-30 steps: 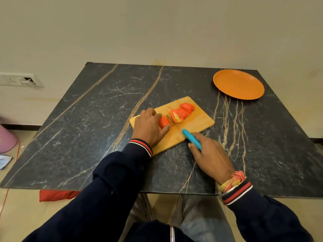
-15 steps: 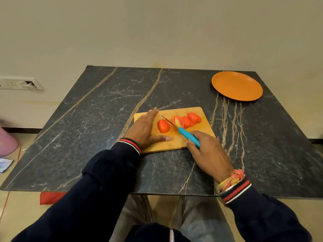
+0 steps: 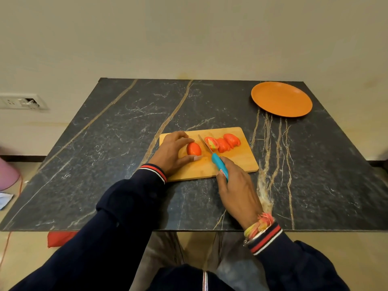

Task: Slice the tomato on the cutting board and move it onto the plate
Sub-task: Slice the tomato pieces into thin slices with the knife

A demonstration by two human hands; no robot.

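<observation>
We see a dark marble tabletop (image 3: pixel 126 143) veined in gold, carrying a pale wooden cutting board (image 3: pixel 237 162) with rounded corners. On it sits the glossy, rounded tomato (image 3: pixel 193 149) end, with cut slices (image 3: pixel 223 143) leaning in a row to its right. The left hand (image 3: pixel 170 152) curls its grip around the tomato. The right hand (image 3: pixel 237 185) closes its grip on the turquoise-handled knife (image 3: pixel 218 164), blade between tomato and slices. A smooth round orange plate (image 3: pixel 281 99) lies well apart.
</observation>
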